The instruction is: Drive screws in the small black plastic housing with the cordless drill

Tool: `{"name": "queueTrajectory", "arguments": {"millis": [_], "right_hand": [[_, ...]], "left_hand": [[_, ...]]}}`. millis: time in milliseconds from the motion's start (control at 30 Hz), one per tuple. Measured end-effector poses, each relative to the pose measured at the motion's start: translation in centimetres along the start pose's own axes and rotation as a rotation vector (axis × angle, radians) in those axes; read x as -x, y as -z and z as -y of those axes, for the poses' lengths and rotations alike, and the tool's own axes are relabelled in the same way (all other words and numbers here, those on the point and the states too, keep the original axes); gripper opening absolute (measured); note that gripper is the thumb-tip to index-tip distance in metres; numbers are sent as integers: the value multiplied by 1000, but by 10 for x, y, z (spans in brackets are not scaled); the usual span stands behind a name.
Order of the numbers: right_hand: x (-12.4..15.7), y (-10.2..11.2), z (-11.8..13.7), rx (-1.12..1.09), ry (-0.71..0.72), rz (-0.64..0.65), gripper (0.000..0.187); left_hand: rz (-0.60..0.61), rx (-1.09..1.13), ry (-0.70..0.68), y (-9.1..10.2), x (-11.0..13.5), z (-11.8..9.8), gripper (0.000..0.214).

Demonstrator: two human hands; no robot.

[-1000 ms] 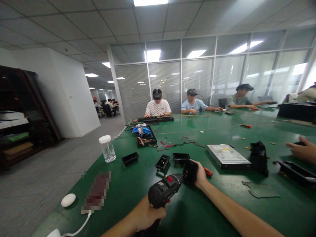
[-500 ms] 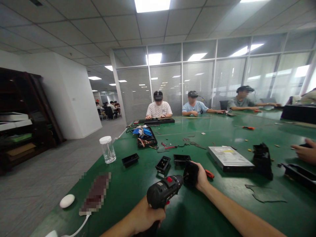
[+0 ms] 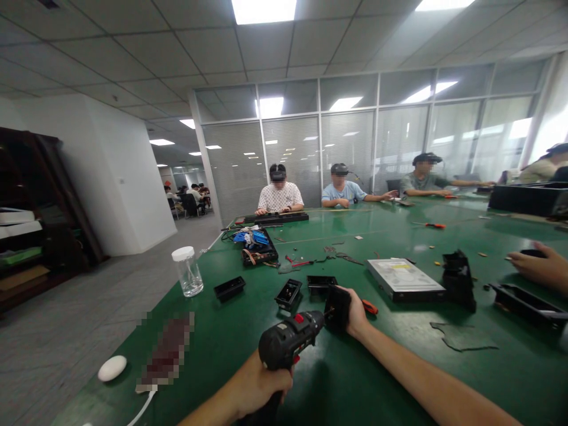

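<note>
My left hand (image 3: 270, 383) is wrapped round the grip of a black cordless drill (image 3: 290, 340) with red switches. The drill points up and to the right. Its bit meets the face of a small black plastic box (image 3: 338, 307), though I cannot tell if it sits in a screw. My right hand (image 3: 356, 313) grips this box from its right side and holds it tilted above the table. Just behind lie similar black plastic boxes, one (image 3: 288, 294) with small metal parts inside and another (image 3: 320, 285) partly hidden by the held one. A third (image 3: 229, 289) lies further left.
On the green table (image 3: 373, 378) stand a clear jar (image 3: 189, 272), a silver disc drive (image 3: 404, 278) and an orange-handled tool (image 3: 369, 306). A white oval object (image 3: 112, 368) lies at left. Another person's hand (image 3: 539, 266) is at right. Several people sit across.
The view has turned slightly to the right, so everything sits a little further left. Both hands keep their holds, with the drill bit still at the black box.
</note>
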State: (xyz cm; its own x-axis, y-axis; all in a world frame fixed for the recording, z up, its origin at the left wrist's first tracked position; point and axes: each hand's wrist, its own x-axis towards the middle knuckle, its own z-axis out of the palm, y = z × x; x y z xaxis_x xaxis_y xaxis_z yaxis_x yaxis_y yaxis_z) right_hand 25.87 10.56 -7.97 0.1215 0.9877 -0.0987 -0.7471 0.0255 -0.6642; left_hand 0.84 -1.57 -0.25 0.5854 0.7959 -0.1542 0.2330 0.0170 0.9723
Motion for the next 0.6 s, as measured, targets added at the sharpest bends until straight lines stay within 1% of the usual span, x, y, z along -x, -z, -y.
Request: {"name": "queueTrajectory", "arguments": {"millis": [100,267,400,600], "right_hand": [[1,-1,1,8,-16,2,18],[4,-4,2,19,-20,-9,18],[6,-6,3,10,-44,2,18],[7,-6,3,-3,-38,1,16]], "left_hand": [[14,11,-15,0,1,1,22],[5,20,-15,0,2,1,23],[-4,9,-11,0,1,1,20],[-13,18,-10,0,0,3,21]]}}
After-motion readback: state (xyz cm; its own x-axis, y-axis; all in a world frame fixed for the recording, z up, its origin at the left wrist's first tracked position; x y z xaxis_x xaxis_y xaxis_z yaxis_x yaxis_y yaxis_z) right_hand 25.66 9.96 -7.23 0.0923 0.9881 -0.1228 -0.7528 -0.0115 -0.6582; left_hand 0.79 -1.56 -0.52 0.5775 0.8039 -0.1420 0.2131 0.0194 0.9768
